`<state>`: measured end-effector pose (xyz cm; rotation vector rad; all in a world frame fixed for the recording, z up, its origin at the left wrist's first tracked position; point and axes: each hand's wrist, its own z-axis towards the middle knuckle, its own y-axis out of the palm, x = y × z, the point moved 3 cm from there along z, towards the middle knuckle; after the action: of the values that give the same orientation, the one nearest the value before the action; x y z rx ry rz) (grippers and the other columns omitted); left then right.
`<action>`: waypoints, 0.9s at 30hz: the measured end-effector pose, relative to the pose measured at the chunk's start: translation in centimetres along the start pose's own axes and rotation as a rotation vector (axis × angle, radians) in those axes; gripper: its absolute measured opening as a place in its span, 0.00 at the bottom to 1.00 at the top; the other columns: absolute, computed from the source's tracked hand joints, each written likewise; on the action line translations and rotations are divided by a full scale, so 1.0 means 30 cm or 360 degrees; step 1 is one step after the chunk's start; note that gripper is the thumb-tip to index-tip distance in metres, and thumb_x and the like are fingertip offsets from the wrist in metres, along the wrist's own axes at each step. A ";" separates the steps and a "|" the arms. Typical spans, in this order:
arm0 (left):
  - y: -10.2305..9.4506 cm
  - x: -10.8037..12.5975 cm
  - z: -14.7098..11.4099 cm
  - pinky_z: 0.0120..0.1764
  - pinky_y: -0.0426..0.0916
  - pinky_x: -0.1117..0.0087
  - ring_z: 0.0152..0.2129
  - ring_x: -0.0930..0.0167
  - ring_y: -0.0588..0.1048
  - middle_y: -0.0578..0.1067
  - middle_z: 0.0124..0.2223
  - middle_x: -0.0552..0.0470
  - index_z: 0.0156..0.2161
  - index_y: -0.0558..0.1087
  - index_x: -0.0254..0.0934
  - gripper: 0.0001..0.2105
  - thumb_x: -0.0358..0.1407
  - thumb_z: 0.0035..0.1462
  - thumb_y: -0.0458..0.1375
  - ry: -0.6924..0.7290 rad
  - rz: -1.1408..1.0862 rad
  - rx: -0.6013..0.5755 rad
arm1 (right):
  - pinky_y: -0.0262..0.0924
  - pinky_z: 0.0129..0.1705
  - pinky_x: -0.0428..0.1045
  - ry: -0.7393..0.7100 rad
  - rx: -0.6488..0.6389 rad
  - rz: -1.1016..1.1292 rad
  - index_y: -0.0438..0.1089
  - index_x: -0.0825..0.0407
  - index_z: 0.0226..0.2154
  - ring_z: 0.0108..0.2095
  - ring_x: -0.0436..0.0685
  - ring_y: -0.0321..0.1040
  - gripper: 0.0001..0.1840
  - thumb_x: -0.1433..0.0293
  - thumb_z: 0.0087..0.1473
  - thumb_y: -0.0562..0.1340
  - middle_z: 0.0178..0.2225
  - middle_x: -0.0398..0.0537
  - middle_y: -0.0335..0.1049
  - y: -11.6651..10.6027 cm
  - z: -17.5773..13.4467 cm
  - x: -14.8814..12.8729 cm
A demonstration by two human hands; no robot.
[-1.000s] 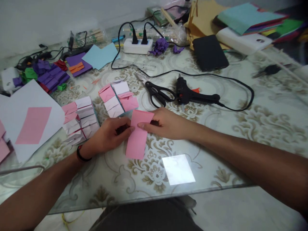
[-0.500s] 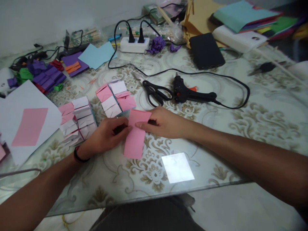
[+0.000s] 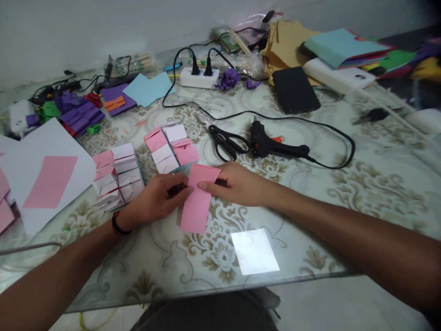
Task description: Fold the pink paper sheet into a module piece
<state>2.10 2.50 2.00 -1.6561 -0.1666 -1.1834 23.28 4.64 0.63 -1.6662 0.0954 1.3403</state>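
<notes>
Between my hands is a strip of pink paper (image 3: 197, 209), with a narrow fold along its top edge. My left hand (image 3: 163, 195) pinches its left side between thumb and fingers. From the other side my right hand (image 3: 237, 184) grips it, thumb on the front face and fingers hidden behind. Just beyond the strip lies a block of folded pink and white paper (image 3: 172, 146). A second folded paper block (image 3: 119, 177) rests beside my left wrist. A white square (image 3: 255, 252), bright with glare, is on the table near the front edge.
Beyond my right hand lie black scissors (image 3: 229, 140) and a glue gun (image 3: 275, 146) with its cable. A power strip (image 3: 199, 78) and a black flat object (image 3: 296, 89) are farther back. White sheets (image 3: 82, 142) lie left, near purple folded papers (image 3: 82, 115).
The view has shifted slightly, so everything sits a little lower in the picture. Both hands keep their hold on the pink paper, with hardly any other movement.
</notes>
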 end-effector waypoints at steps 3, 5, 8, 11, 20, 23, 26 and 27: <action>0.000 0.000 0.000 0.25 0.57 0.75 0.21 0.77 0.63 0.69 0.25 0.57 0.36 0.76 0.33 0.15 0.42 0.72 0.56 -0.0011 0.0002 0.0006 | 0.45 0.28 0.45 -0.0025 0.0001 0.0004 0.65 0.55 0.24 0.23 0.44 0.52 0.26 0.55 0.68 0.56 0.20 0.38 0.53 0.000 0.001 -0.003; 0.000 0.001 -0.001 0.25 0.57 0.75 0.21 0.77 0.63 0.70 0.25 0.57 0.36 0.76 0.33 0.16 0.42 0.71 0.56 -0.0029 0.0013 0.0003 | 0.44 0.27 0.44 -0.0028 0.0004 0.0008 0.65 0.55 0.24 0.22 0.44 0.51 0.26 0.55 0.68 0.55 0.20 0.37 0.53 0.000 0.001 -0.004; -0.001 0.002 -0.001 0.26 0.57 0.75 0.22 0.78 0.63 0.69 0.26 0.57 0.37 0.77 0.32 0.16 0.42 0.71 0.56 -0.0043 0.0013 -0.0007 | 0.44 0.27 0.44 -0.0023 0.0016 0.0009 0.64 0.55 0.24 0.22 0.44 0.51 0.27 0.55 0.68 0.56 0.20 0.37 0.53 -0.001 0.000 -0.003; -0.001 0.002 -0.002 0.26 0.56 0.76 0.22 0.78 0.62 0.69 0.25 0.58 0.36 0.77 0.32 0.15 0.41 0.71 0.56 -0.0034 0.0018 0.0003 | 0.44 0.27 0.44 -0.0040 0.0016 0.0013 0.65 0.55 0.24 0.22 0.44 0.51 0.26 0.55 0.68 0.56 0.20 0.37 0.53 -0.001 -0.001 -0.001; 0.001 0.002 -0.001 0.25 0.57 0.75 0.22 0.78 0.63 0.71 0.26 0.56 0.34 0.75 0.33 0.16 0.42 0.71 0.57 -0.0024 -0.0009 0.0011 | 0.44 0.27 0.45 0.0041 -0.0014 0.0013 0.65 0.54 0.25 0.22 0.44 0.52 0.26 0.54 0.68 0.56 0.20 0.38 0.53 0.000 0.000 0.000; 0.001 0.000 -0.001 0.25 0.57 0.75 0.22 0.77 0.63 0.71 0.26 0.56 0.34 0.75 0.33 0.15 0.41 0.71 0.56 -0.0032 0.0006 0.0002 | 0.44 0.27 0.45 0.0035 -0.0016 0.0033 0.66 0.55 0.25 0.23 0.44 0.52 0.26 0.54 0.68 0.56 0.20 0.38 0.54 0.001 -0.001 0.000; 0.002 -0.001 -0.001 0.25 0.57 0.75 0.22 0.77 0.63 0.70 0.25 0.57 0.36 0.76 0.34 0.15 0.42 0.71 0.57 -0.0020 0.0009 0.0005 | 0.45 0.28 0.45 0.0028 -0.0017 0.0036 0.67 0.55 0.26 0.23 0.44 0.52 0.26 0.54 0.69 0.56 0.21 0.38 0.54 0.002 -0.001 0.001; 0.002 -0.001 -0.001 0.25 0.57 0.75 0.22 0.77 0.63 0.70 0.25 0.57 0.36 0.76 0.34 0.15 0.42 0.72 0.57 -0.0018 0.0005 0.0006 | 0.44 0.28 0.45 0.0025 -0.0013 0.0029 0.66 0.55 0.26 0.23 0.44 0.52 0.26 0.54 0.69 0.56 0.21 0.38 0.54 0.002 -0.001 0.001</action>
<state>2.10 2.45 1.94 -1.6596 -0.1728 -1.1710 23.29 4.61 0.58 -1.6867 0.1149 1.3432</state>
